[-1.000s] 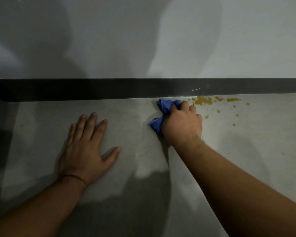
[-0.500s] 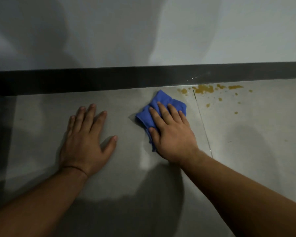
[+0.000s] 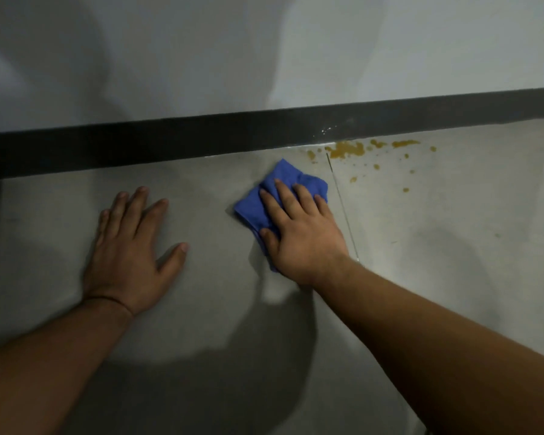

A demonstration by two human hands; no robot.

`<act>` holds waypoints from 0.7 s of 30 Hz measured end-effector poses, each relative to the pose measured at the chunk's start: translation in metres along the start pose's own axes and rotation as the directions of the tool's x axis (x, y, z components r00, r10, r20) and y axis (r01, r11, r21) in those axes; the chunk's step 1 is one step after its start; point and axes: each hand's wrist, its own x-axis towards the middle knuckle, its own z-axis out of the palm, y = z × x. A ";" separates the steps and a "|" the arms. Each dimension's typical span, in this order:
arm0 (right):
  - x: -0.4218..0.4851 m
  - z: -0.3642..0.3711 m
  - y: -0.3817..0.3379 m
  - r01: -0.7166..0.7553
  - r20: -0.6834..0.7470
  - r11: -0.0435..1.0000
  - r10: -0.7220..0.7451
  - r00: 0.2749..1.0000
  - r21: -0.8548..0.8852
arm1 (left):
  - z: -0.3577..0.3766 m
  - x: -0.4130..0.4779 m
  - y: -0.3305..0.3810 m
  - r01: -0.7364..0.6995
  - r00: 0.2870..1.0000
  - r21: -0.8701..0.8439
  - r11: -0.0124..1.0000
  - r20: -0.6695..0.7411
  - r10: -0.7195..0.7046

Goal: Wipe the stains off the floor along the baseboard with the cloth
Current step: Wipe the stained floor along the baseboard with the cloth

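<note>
A blue cloth [image 3: 283, 178] lies flat on the grey floor [image 3: 421, 246], a little in front of the dark baseboard [image 3: 201, 136]. My right hand [image 3: 299, 233] presses down on it with fingers spread, covering its near half. Orange-brown stains [image 3: 346, 149] sit against the baseboard just right of the cloth, with small splatters [image 3: 376, 166] scattered further right and nearer me. My left hand [image 3: 132, 249] rests flat on the bare floor to the left, fingers apart, holding nothing.
A thin floor joint line [image 3: 343, 208] runs toward me from the baseboard, right beside my right hand. A pale wall [image 3: 264, 51] rises above the baseboard. Shadows of my arms fall on the near floor.
My right hand went from bunching the cloth at the baseboard to pressing it flat, drawn back toward me and left of the stains. My left hand stayed planted.
</note>
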 end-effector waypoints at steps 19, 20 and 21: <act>0.020 -0.009 0.090 -0.265 -0.043 0.962 0.263 0.964 -0.062 | 0.031 0.042 0.130 -0.029 0.997 -0.086 0.996 -0.072 0.023; 0.032 -0.010 0.087 -0.278 -0.042 0.960 0.277 0.960 -0.024 | 0.031 0.042 0.131 -0.033 0.997 -0.081 0.996 -0.074 0.027; 0.043 -0.011 0.081 -0.269 -0.045 0.963 0.269 0.962 0.015 | 0.031 0.042 0.131 -0.037 0.997 -0.076 0.996 -0.076 0.032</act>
